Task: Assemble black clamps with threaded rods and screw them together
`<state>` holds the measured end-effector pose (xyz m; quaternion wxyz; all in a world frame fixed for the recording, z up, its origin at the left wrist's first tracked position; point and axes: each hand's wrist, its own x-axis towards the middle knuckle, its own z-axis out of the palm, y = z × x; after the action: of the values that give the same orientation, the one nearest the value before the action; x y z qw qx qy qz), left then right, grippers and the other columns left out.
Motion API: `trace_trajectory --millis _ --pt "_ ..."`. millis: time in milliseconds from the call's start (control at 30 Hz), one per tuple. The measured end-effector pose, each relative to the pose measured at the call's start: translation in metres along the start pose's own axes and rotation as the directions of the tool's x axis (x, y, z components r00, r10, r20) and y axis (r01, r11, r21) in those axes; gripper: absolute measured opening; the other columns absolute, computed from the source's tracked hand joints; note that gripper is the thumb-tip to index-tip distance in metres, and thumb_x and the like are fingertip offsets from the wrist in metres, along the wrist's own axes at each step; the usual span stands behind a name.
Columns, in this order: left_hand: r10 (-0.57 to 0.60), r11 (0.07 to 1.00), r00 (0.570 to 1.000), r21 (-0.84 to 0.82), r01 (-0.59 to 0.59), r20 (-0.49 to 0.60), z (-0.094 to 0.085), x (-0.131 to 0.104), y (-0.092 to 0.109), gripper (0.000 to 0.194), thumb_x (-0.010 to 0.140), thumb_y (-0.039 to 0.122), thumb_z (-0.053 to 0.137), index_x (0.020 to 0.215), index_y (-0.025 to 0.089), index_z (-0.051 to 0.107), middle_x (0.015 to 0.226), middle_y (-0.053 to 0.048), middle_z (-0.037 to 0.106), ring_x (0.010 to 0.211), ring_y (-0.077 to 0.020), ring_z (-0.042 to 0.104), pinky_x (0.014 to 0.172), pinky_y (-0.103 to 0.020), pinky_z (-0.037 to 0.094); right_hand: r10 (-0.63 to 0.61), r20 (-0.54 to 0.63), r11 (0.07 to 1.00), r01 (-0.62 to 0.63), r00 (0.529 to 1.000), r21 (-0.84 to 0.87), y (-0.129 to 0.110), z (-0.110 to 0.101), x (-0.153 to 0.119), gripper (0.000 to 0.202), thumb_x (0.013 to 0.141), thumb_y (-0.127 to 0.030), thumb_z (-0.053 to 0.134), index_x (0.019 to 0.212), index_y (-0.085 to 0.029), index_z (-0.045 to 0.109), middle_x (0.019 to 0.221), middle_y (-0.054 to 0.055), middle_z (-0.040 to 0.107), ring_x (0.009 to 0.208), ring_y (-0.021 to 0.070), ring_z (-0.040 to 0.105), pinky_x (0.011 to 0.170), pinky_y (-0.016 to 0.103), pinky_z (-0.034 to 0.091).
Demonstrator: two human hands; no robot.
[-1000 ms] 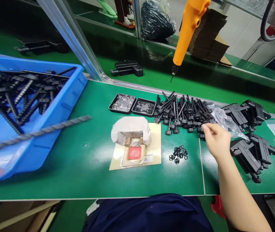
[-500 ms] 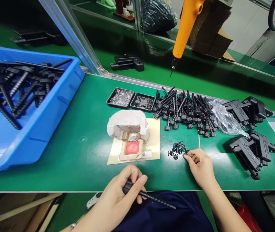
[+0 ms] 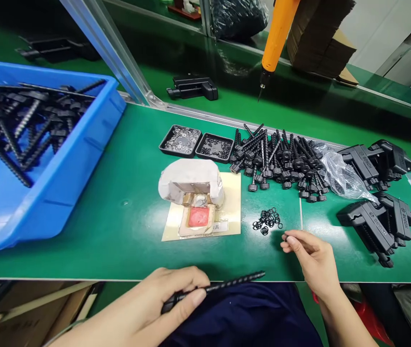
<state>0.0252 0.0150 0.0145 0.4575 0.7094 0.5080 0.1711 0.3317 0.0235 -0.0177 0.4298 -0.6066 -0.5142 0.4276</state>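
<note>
My left hand (image 3: 176,299) is closed around the knob end of a black threaded spindle (image 3: 236,281). Its rod points right, just over the table's front edge. My right hand (image 3: 311,253) pinches thumb and forefinger together over the table. A tiny dark piece, seemingly an O-ring (image 3: 285,237), shows at the fingertips, mostly hidden. Beyond them to the left lies a loose pile of black O-rings (image 3: 266,219). Farther back, many more black knobbed spindles (image 3: 281,161) are heaped together.
A blue bin (image 3: 82,159) of spindles stands left. A white-topped fixture (image 3: 191,176) sits mid-table, behind it two small trays (image 3: 160,146) of little parts. An orange electric screwdriver (image 3: 277,41) hangs above. Black clamp-like housings (image 3: 371,224) and a plastic bag (image 3: 338,178) are at right.
My right hand has drawn back from the O-ring pile, rightward and nearer me. My left hand has moved lower left, and the spindle's tip has swung upward, now pointing toward the right hand.
</note>
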Motion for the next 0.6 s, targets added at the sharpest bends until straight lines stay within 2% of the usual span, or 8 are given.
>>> trace_trajectory --millis 33,100,200,367,500,600 --pt "-0.018 1.000 0.999 0.002 0.018 -0.033 0.002 0.000 0.003 0.025 0.093 0.043 0.054 0.086 0.026 0.071 0.078 0.002 0.072 0.069 -0.0169 0.066 0.063 -0.017 0.053 -0.005 0.021 1.000 0.004 1.000 0.023 -0.006 0.002 -0.002 0.018 0.090 -0.034 0.068 0.089 -0.019 0.077 0.081 0.006 0.074 0.067 0.0187 0.073 0.062 0.026 0.064" --pt "-0.014 1.000 1.000 0.026 0.013 0.014 0.005 0.001 0.007 0.025 0.095 0.042 0.051 0.091 0.025 0.069 0.083 0.001 0.073 0.074 -0.0177 0.067 0.066 -0.018 0.053 -0.042 0.064 0.996 0.037 0.997 0.077 -0.019 0.006 -0.007 0.013 0.089 -0.030 0.069 0.088 -0.020 0.077 0.080 0.005 0.073 0.067 0.0170 0.073 0.062 0.024 0.063" --pt "0.029 0.999 0.999 0.045 -0.030 0.023 0.009 0.003 0.008 0.023 0.096 0.040 0.050 0.096 0.026 0.067 0.087 0.001 0.073 0.078 -0.0175 0.068 0.068 -0.017 0.054 -0.102 0.132 0.972 0.070 0.986 0.225 -0.035 0.014 -0.012 0.009 0.090 -0.022 0.069 0.090 -0.023 0.078 0.085 0.004 0.073 0.067 0.0140 0.071 0.064 0.022 0.062" --pt "0.042 0.997 0.999 0.058 -0.043 0.017 0.011 0.001 0.005 0.021 0.098 0.038 0.048 0.095 0.027 0.065 0.084 0.004 0.071 0.076 -0.0150 0.067 0.069 -0.016 0.052 -0.081 0.207 0.897 -0.020 0.975 0.442 -0.044 0.019 -0.013 0.008 0.086 -0.018 0.074 0.088 -0.025 0.078 0.090 0.003 0.075 0.066 0.0111 0.071 0.066 0.019 0.062" --pt "0.077 0.996 0.997 0.054 -0.077 -0.012 0.011 -0.001 0.006 0.017 0.097 0.036 0.050 0.095 0.027 0.065 0.082 0.006 0.071 0.073 -0.0128 0.066 0.068 -0.014 0.051 -0.043 0.200 0.881 -0.058 0.979 0.470 -0.044 0.019 -0.009 0.008 0.079 -0.019 0.081 0.084 -0.024 0.080 0.079 0.003 0.076 0.063 0.0133 0.072 0.062 0.017 0.061" --pt "0.074 0.996 0.996 0.055 -0.072 -0.042 0.011 0.000 0.011 0.016 0.096 0.036 0.052 0.092 0.027 0.066 0.080 0.007 0.070 0.072 -0.0114 0.066 0.069 -0.013 0.050 -0.102 0.167 0.916 0.028 0.981 0.399 -0.044 0.019 -0.005 0.013 0.071 -0.020 0.088 0.081 -0.026 0.081 0.070 0.001 0.074 0.059 0.0131 0.071 0.057 0.016 0.060"
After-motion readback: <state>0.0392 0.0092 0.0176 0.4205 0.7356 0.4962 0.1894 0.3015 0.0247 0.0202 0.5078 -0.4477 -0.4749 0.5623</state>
